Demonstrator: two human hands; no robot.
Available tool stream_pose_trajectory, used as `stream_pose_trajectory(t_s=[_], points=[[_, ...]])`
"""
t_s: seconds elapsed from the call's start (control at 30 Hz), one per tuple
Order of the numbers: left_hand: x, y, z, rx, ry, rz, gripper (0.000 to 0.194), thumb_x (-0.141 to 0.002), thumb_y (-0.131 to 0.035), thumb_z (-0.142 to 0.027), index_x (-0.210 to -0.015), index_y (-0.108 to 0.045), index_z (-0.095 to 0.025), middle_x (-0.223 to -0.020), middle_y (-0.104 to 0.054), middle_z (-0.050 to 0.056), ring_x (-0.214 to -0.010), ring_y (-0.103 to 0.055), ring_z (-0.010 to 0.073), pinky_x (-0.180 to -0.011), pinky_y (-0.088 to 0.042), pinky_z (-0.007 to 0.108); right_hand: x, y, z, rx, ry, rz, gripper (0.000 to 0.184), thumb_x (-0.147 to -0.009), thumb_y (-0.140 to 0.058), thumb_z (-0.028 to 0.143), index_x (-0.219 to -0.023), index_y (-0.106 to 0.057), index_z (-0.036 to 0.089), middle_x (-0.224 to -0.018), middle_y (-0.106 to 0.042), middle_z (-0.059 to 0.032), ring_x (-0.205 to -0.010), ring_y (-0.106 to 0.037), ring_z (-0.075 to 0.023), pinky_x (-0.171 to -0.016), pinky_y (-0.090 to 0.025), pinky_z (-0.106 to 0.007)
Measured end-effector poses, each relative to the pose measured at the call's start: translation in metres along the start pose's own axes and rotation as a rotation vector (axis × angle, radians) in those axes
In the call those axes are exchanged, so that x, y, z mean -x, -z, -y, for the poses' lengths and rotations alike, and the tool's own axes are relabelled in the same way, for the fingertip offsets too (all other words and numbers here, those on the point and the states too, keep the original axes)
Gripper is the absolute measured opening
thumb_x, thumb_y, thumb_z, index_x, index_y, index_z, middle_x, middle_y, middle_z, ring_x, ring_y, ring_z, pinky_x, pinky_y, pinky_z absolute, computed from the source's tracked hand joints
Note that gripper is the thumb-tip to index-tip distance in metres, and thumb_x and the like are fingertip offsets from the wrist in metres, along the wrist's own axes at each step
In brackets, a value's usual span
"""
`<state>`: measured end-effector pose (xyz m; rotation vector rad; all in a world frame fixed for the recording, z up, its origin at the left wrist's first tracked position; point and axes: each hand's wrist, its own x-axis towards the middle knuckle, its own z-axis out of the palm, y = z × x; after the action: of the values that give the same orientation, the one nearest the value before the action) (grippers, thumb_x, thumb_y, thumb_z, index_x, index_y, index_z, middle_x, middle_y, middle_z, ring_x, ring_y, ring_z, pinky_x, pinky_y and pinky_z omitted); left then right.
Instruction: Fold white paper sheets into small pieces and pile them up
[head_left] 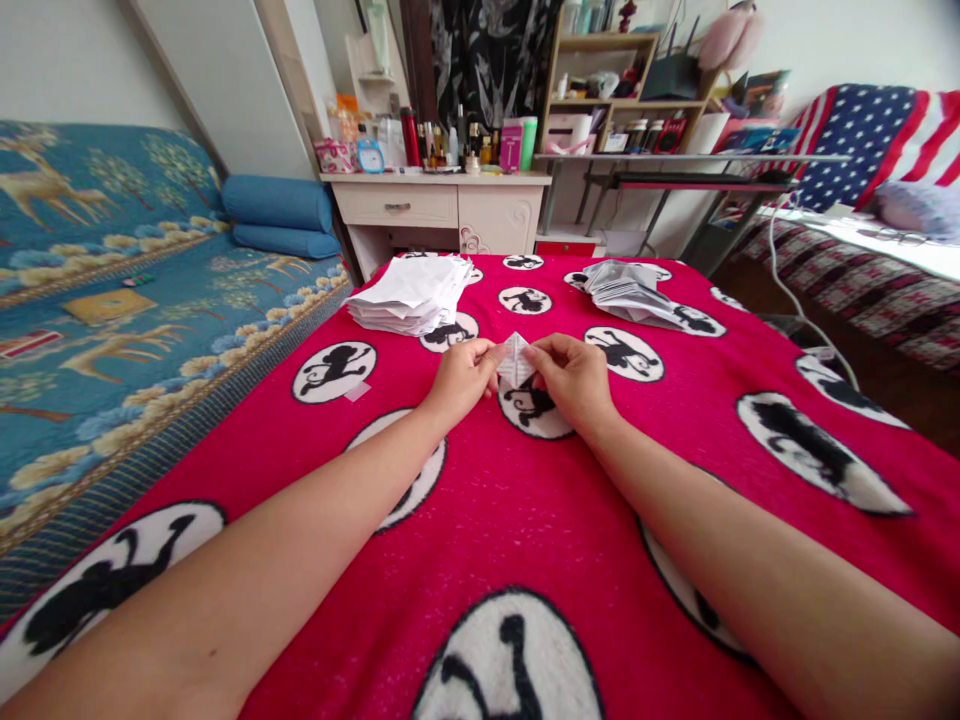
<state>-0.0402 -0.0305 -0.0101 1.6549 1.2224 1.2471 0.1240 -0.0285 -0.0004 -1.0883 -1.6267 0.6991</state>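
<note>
Between my two hands is a small piece of folded paper (pixel 515 362), white with faint print and a pointed top. My left hand (pixel 470 376) pinches its left edge between thumb and fingers. On the opposite edge, my right hand (pixel 571 376) grips it the same way. The paper is held just above the red cloth (pixel 480 540), over one of its white ovals with a black figure. Ahead to the left lies a stack of white paper sheets (pixel 412 292). A pile of folded grey-white papers (pixel 628 290) lies ahead to the right.
A small pale scrap (pixel 358 392) lies on the cloth left of my hands. Beyond the table stands a white dresser (pixel 442 215) crowded with bottles. A blue patterned sofa (pixel 150 300) runs along the left; a desk with shelves (pixel 690 158) stands back right.
</note>
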Motion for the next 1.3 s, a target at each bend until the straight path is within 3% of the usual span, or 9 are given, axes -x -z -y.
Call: stream_pose_trajectory(t_s=[0.13, 0.43, 0.57, 0.7, 0.83, 0.9, 1.03, 1.2, 1.3], points=[[-0.0012, -0.0005, 0.0024, 0.134, 0.045, 0.002, 0.045, -0.087, -0.049, -0.059, -0.092, -0.058, -0.016, -0.071, -0.065, 0.004, -0.057, -0.062, 0.0133, -0.040, -0.040, 0.018, -0.0005, -0.0005, -0.0001, -0.025, 0.036, -0.016, 0.024, -0.078, -0.067, 0.040, -0.082, -0.068, 0.016, -0.068, -0.067, -0.0041, -0.059, -0.059, -0.0145, -0.057, -0.045, -0.027], [0.0005, 0.0003, -0.0014, 0.191, 0.070, -0.037, 0.046, -0.087, -0.055, -0.050, -0.117, -0.058, -0.015, -0.076, -0.064, 0.005, -0.056, -0.058, 0.0112, -0.040, -0.040, 0.017, -0.0004, -0.0011, 0.0036, -0.111, -0.054, 0.022, 0.024, -0.078, -0.065, 0.036, -0.093, -0.062, 0.018, -0.074, -0.066, -0.0041, -0.062, -0.064, -0.0163, -0.057, -0.051, -0.029], [0.0008, 0.0013, -0.0001, 0.133, -0.031, -0.057, 0.034, -0.090, -0.052, -0.032, -0.121, -0.058, -0.018, -0.077, -0.063, 0.002, -0.051, -0.052, 0.0068, -0.044, -0.039, 0.016, -0.0016, 0.0010, 0.0037, -0.308, -0.180, -0.024, 0.035, -0.075, -0.064, 0.029, -0.108, -0.056, 0.021, -0.065, -0.062, 0.0019, -0.057, -0.064, -0.0157, -0.055, -0.054, -0.029], [-0.0008, 0.0019, 0.0026, 0.008, -0.214, -0.097, 0.042, -0.079, -0.061, -0.012, -0.120, -0.061, -0.022, -0.106, -0.062, 0.006, -0.069, -0.059, 0.0078, -0.062, -0.049, 0.020, -0.0044, 0.0042, 0.0001, -0.468, -0.349, -0.021, 0.033, -0.068, -0.066, 0.026, -0.100, -0.060, 0.019, -0.064, -0.064, 0.0013, -0.052, -0.061, -0.0128, -0.050, -0.052, -0.025], [-0.0012, 0.0013, -0.0006, -0.104, -0.325, -0.100, 0.025, -0.076, -0.070, -0.018, -0.101, -0.072, -0.022, -0.115, -0.060, 0.008, -0.097, -0.060, 0.0156, -0.084, -0.051, 0.028, -0.0048, 0.0048, -0.0014, -0.512, -0.397, 0.022, 0.029, -0.067, -0.069, 0.031, -0.093, -0.064, 0.017, -0.061, -0.063, 0.0010, -0.046, -0.056, -0.0106, -0.044, -0.046, -0.022], [-0.0008, 0.0009, -0.0027, -0.116, -0.326, -0.114, 0.014, -0.079, -0.069, -0.025, -0.091, -0.074, -0.019, -0.107, -0.065, 0.009, -0.100, -0.060, 0.0176, -0.088, -0.049, 0.030, -0.0037, 0.0038, -0.0012, -0.469, -0.366, 0.058, 0.028, -0.072, -0.067, 0.043, -0.083, -0.064, 0.018, -0.058, -0.061, 0.0008, -0.043, -0.053, -0.0100, -0.040, -0.041, -0.022], [-0.0004, 0.0014, -0.0022, -0.088, -0.215, -0.121, 0.022, -0.083, -0.064, -0.034, -0.090, -0.073, -0.015, -0.088, -0.072, 0.006, -0.083, -0.064, 0.0173, -0.079, -0.050, 0.029, -0.0015, 0.0012, -0.0012, -0.202, -0.202, 0.037, 0.048, -0.081, -0.055, 0.063, -0.065, -0.059, 0.018, -0.048, -0.052, 0.0007, -0.042, -0.046, -0.0106, -0.042, -0.036, -0.024], [0.0004, 0.0026, -0.0004, -0.147, -0.201, -0.065, 0.022, -0.083, -0.063, -0.035, -0.087, -0.073, -0.015, -0.084, -0.074, 0.005, -0.077, -0.065, 0.0173, -0.073, -0.049, 0.027, -0.0021, 0.0018, -0.0031, 0.093, 0.134, -0.049, 0.029, -0.079, -0.067, 0.046, -0.086, -0.072, 0.019, -0.081, -0.065, -0.0045, -0.064, -0.052, -0.0127, -0.060, -0.042, -0.027], [0.0018, 0.0019, -0.0033, -0.157, -0.229, -0.104, 0.022, -0.083, -0.063, -0.035, -0.089, -0.072, -0.016, -0.088, -0.074, 0.005, -0.080, -0.065, 0.0168, -0.074, -0.049, 0.027, -0.0021, 0.0029, -0.0036, 0.149, 0.198, -0.034, 0.022, -0.082, -0.065, 0.039, -0.088, -0.074, 0.020, -0.084, -0.066, -0.0047, -0.069, -0.055, -0.0138, -0.065, -0.043, -0.028]])
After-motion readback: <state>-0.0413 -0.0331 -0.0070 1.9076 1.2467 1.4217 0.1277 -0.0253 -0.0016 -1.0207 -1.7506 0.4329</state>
